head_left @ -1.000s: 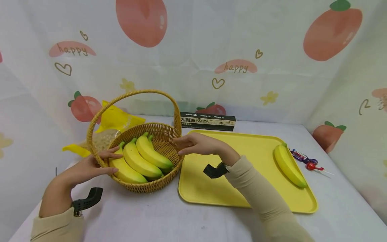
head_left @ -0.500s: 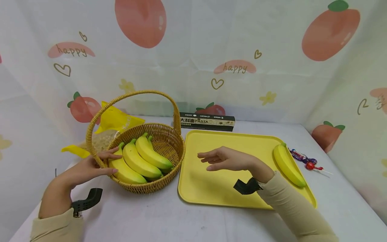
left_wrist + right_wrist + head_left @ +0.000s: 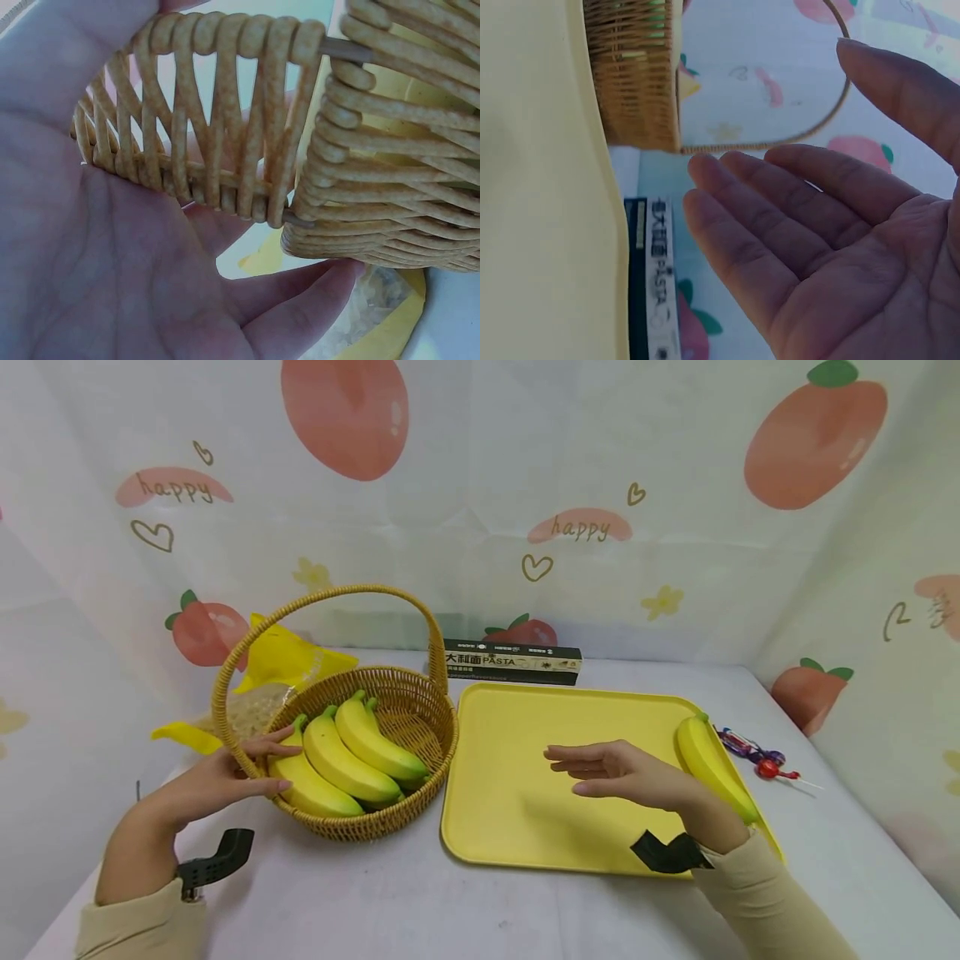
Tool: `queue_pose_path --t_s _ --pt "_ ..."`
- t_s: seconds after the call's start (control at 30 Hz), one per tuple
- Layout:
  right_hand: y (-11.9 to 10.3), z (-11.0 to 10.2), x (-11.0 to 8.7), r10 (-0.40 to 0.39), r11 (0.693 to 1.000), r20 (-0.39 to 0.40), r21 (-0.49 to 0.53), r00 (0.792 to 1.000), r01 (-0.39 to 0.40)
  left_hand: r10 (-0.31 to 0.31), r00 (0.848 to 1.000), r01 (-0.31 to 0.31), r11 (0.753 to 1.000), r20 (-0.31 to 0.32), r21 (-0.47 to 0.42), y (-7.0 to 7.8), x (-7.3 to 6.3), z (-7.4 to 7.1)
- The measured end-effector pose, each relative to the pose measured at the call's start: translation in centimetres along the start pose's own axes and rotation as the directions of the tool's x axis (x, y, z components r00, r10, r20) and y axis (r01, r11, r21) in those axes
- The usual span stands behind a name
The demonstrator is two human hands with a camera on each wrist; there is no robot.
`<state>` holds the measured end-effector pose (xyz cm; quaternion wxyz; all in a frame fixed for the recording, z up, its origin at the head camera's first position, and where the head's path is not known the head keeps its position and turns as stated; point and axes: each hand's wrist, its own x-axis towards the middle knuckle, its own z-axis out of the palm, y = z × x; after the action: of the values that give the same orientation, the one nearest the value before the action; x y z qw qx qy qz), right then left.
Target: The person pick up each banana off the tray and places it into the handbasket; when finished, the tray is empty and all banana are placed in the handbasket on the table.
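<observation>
A wicker basket (image 3: 375,829) with a tall hooped handle stands at the left, holding several yellow bananas (image 3: 345,760) with green tips. My left hand (image 3: 217,777) grips it at its left side, thumb and fingers around the foot of the handle (image 3: 232,112). In the head view the fingertips reach inside over the rim, beside the leftmost banana. My right hand (image 3: 626,772) hovers over the yellow tray (image 3: 510,827), holding nothing, its fingers extended and palm visible in the right wrist view. A single banana (image 3: 712,764) lies along the tray's right edge, partly hidden by my right forearm.
Behind the tray stands a black pasta box (image 3: 513,662). A yellow bag with a clear window (image 3: 258,706) lies behind the basket. Wrapped candies and a red lollipop (image 3: 768,768) rest right of the tray. A printed cloth (image 3: 465,485) hangs at the back.
My right hand has moved from the basket's right rim out to the right, over the tray. The left hand has stayed on the basket. The bananas have not moved.
</observation>
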<state>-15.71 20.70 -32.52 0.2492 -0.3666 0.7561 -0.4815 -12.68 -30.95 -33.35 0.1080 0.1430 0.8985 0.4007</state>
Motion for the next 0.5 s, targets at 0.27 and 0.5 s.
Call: queue_pose_path --t_s 0.27,0.5 --pt "1.5 -1.4 -4.1 -0.073 0.989 -0.102 0.119 0.992 0.085 0.001 1.0 -0.001 1.0 -0.002 0.004 0.0 0.0 0.0" --pt "4.2 -2.8 -6.8 -0.328 0.9 -0.124 0.26 0.936 0.35 -0.003 1.0 0.003 0.999 -0.007 0.053 0.0 -0.1 0.0"
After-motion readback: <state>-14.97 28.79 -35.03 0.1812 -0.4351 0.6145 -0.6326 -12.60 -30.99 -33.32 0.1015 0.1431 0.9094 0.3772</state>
